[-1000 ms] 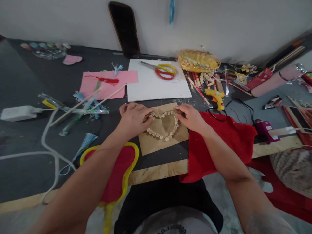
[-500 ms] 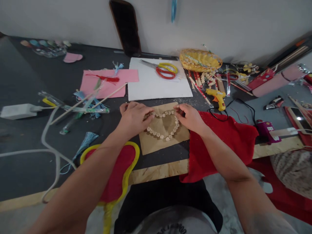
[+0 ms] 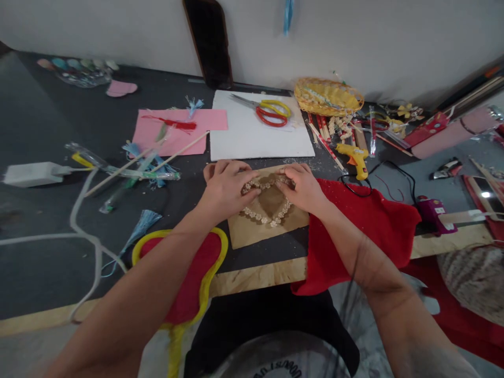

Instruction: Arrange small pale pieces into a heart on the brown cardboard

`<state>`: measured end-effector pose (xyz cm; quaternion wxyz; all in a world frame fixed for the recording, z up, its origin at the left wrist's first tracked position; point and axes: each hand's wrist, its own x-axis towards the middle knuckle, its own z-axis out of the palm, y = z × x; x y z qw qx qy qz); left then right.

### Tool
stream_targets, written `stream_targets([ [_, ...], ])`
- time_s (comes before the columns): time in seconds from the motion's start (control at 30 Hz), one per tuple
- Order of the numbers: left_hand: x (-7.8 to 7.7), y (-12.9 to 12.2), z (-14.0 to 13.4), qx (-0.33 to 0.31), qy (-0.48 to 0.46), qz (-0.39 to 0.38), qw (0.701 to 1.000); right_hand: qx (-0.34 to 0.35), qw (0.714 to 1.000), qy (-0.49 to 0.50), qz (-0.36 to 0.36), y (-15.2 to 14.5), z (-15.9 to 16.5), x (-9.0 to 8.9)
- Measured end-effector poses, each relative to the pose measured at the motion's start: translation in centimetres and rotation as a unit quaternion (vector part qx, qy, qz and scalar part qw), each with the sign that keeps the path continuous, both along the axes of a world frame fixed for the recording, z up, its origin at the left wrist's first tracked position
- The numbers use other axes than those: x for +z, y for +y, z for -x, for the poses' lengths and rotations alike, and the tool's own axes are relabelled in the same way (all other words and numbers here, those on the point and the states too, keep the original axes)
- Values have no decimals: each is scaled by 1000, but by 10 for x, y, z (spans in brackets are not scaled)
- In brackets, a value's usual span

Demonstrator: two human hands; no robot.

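Observation:
A heart-shaped outline of small pale flower-like pieces point(image 3: 273, 222) lies over a square of brown paper point(image 3: 246, 239) near the table's front edge. My left hand point(image 3: 227, 185) pinches the outline's upper left curve between thumb and fingers. Opposite it, my right hand point(image 3: 302, 188) grips the upper right curve, its thumb inside the heart. Both sets of fingers hide parts of the top curves. Under my left forearm lies a red panel with a yellow rim and handle point(image 3: 224, 247). Red felt point(image 3: 366, 226) spreads beside and beneath my right forearm.
Scissors point(image 3: 272, 113) rest on a white board point(image 3: 252, 139) behind my hands. To the right are a yellow glue gun point(image 3: 354, 157), its black cord and a wicker basket point(image 3: 331, 100). Sticks, blue tassels point(image 3: 144, 223) and a white cable point(image 3: 74, 210) lie left. A phone point(image 3: 208, 44) leans on the wall.
My right hand has shifted its grip on the heart's upper right curve, thumb now inside the outline. My left hand has moved slightly right along the upper left. The whole view has shifted a little.

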<state>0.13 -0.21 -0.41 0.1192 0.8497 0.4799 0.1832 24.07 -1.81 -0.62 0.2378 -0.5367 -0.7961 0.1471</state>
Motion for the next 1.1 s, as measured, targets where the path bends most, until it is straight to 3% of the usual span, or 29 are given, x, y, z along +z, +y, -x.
stream_targets([
  [0.47, -6, 3, -12, -24, -6, -10, 1000, -8, 998, -49, 27, -2, 17, 2],
  [1.1, -3, 2, -16, -14, -11, 1, 1000, -19, 999, -41, 13, -4, 21, -2],
])
